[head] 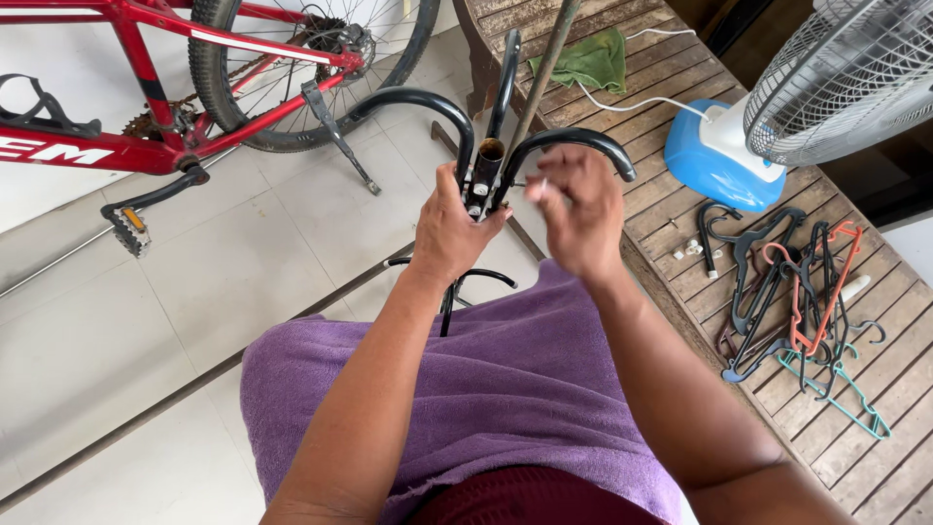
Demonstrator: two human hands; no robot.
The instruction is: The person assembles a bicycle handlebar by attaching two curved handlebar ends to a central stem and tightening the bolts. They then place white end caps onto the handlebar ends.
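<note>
— Floor tiles [243, 262] took up most of the view, pale ones, with a red bicycle [146, 107] standing at the top left, kickstand down. What was on the other side?

— Slatted wooden decking [680, 87], and on it a white and blue fan [777, 107], a green cloth [593, 60] and a tangle of coloured clothes hangers [797, 292]. A few small white bits lay just beside the hangers; I could not tell what they were.

— And nearer the person?

— A purple towel [486, 389] was draped over the lap. Above it stood a black metal stand [486, 156] with curved arms spreading left and right from a central tube, open at the top.

— Who held it?

— The left hand [449, 228] was clamped around the tube just under the point where the arms meet, keeping it upright over the knees. The right hand [581, 209] hovered just beside the right arm of the stand, its fingers loosely curled and pinched on something small and white at the tips. It was too blurred to name.

— So which step was that, would you say?

— I judged it to be fitting work at the hub, with the stand steadied and the small piece brought up close. The next move would call for a firm left grip and careful aim with the right fingertips at the joint.
</note>
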